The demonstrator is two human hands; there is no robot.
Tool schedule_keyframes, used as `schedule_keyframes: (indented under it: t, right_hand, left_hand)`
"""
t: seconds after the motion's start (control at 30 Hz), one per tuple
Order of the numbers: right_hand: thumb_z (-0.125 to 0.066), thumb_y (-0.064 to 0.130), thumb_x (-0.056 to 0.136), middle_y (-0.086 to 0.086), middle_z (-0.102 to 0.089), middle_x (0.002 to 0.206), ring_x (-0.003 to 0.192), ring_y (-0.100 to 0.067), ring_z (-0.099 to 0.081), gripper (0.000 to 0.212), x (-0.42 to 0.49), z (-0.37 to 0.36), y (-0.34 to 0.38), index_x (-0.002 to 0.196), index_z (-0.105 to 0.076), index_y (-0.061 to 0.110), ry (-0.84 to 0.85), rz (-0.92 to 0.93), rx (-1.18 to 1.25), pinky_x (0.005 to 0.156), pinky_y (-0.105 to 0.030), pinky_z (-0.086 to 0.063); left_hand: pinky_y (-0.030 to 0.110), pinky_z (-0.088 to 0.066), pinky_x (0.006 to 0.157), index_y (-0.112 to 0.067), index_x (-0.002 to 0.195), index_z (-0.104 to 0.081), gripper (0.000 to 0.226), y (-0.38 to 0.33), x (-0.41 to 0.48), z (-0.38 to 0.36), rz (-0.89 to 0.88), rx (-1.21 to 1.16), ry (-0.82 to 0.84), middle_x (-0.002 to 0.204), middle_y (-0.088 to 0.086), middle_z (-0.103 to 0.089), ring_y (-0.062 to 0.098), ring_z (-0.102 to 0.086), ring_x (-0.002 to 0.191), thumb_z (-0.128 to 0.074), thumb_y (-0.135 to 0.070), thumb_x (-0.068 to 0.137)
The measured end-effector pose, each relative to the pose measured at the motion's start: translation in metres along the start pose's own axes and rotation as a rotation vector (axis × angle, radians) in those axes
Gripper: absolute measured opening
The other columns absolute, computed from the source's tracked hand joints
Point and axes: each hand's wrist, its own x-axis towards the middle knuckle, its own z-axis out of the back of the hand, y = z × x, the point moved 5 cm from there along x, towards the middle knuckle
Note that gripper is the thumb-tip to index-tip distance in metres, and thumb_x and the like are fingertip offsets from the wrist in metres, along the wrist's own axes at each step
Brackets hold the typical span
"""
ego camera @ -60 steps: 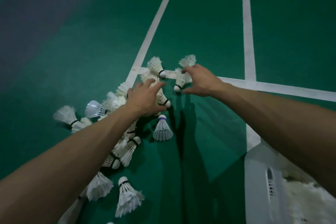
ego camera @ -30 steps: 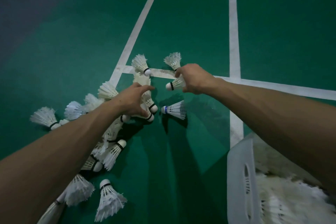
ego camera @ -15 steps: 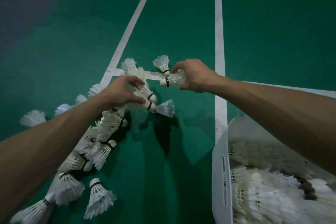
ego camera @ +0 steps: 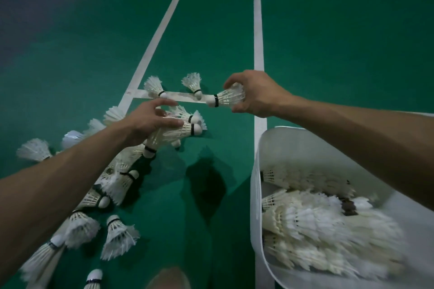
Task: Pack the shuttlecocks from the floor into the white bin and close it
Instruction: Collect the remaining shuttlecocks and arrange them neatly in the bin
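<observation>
Several white feather shuttlecocks (ego camera: 117, 237) lie scattered on the green court floor at the lower left. My left hand (ego camera: 150, 122) grips a small bunch of shuttlecocks (ego camera: 178, 130) lifted above the pile, corks pointing right. My right hand (ego camera: 256, 94) holds one shuttlecock (ego camera: 226, 97) by its feathers, cork pointing left, above the white line. The white bin (ego camera: 256, 195) stands open at the lower right, below my right forearm, holding several stacked shuttlecocks (ego camera: 324, 225). Two more shuttlecocks (ego camera: 193, 83) lie on the line between my hands.
White court lines (ego camera: 258, 30) run away from me and cross near my hands. A blurred part of my body (ego camera: 169, 279) shows at the bottom edge. No lid is in view.
Both hands closed on shuttlecocks and lifted them off the floor. The view shifted right, so more of the bin and its contents shows.
</observation>
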Motion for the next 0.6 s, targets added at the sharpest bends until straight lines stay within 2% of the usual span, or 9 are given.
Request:
schedule_keyframes:
  t: [0.07, 0.2, 0.27, 0.37, 0.5, 0.6]
  right_hand:
    - [-0.080, 0.017, 0.075, -0.006, -0.060, 0.121, 0.091, -0.015, -0.048, 0.053, -0.011, 0.005, 0.002, 0.125, -0.060, 0.019, -0.011, -0.006, 0.000, 0.081, -0.020, -0.038]
    - [-0.080, 0.015, 0.074, -0.003, -0.060, 0.110, 0.088, -0.015, -0.051, 0.051, -0.040, 0.023, 0.003, 0.122, -0.062, 0.019, -0.055, -0.026, 0.047, 0.075, -0.019, -0.038]
    - [-0.080, 0.015, 0.074, 0.000, -0.054, 0.103, 0.088, -0.015, -0.051, 0.049, -0.057, 0.036, -0.002, 0.120, -0.063, 0.020, -0.098, -0.048, 0.060, 0.072, -0.018, -0.036]
    - [-0.082, 0.019, 0.072, -0.001, -0.045, 0.104, 0.090, -0.018, -0.048, 0.048, -0.085, 0.058, -0.021, 0.116, -0.063, 0.025, -0.173, -0.100, 0.051, 0.074, -0.019, -0.034]
    - [-0.083, 0.018, 0.070, -0.004, -0.039, 0.112, 0.096, -0.018, -0.044, 0.045, -0.120, 0.081, -0.054, 0.110, -0.063, 0.028, -0.232, -0.166, 0.029, 0.078, -0.018, -0.035]
    - [-0.085, 0.021, 0.067, 0.002, -0.056, 0.111, 0.082, -0.015, -0.054, 0.043, -0.148, 0.088, -0.089, 0.103, -0.063, 0.030, -0.197, -0.229, 0.053, 0.069, -0.023, -0.039]
  left_hand:
    - [0.032, -0.059, 0.060, -0.020, 0.130, -0.053, 0.060, -0.011, -0.009, -0.007, -0.047, -0.018, -0.012, 0.112, 0.013, -0.056, 0.030, -0.065, 0.088, -0.069, 0.000, 0.076]
    - [0.040, -0.060, 0.071, -0.025, 0.121, -0.059, 0.057, -0.045, -0.029, -0.029, -0.170, -0.018, -0.008, 0.116, 0.012, -0.055, 0.031, -0.063, 0.097, -0.071, -0.010, 0.067]
    - [0.037, -0.060, 0.070, -0.025, 0.120, -0.060, 0.056, -0.061, -0.039, -0.044, -0.229, 0.013, 0.002, 0.115, 0.009, -0.055, 0.028, -0.062, 0.098, -0.071, -0.011, 0.067]
    - [0.032, -0.060, 0.064, -0.023, 0.121, -0.060, 0.051, -0.084, -0.052, -0.071, -0.309, 0.052, 0.027, 0.114, 0.007, -0.057, 0.023, -0.064, 0.093, -0.072, -0.007, 0.073]
    - [0.034, -0.059, 0.070, -0.027, 0.123, -0.059, 0.064, -0.111, -0.072, -0.112, -0.389, 0.194, 0.165, 0.117, 0.010, -0.057, 0.026, -0.068, 0.090, -0.077, -0.016, 0.063]
    - [0.032, -0.059, 0.068, -0.032, 0.127, -0.054, 0.071, -0.125, -0.082, -0.152, -0.381, 0.373, 0.310, 0.115, 0.005, -0.057, 0.024, -0.069, 0.086, -0.078, -0.020, 0.061]
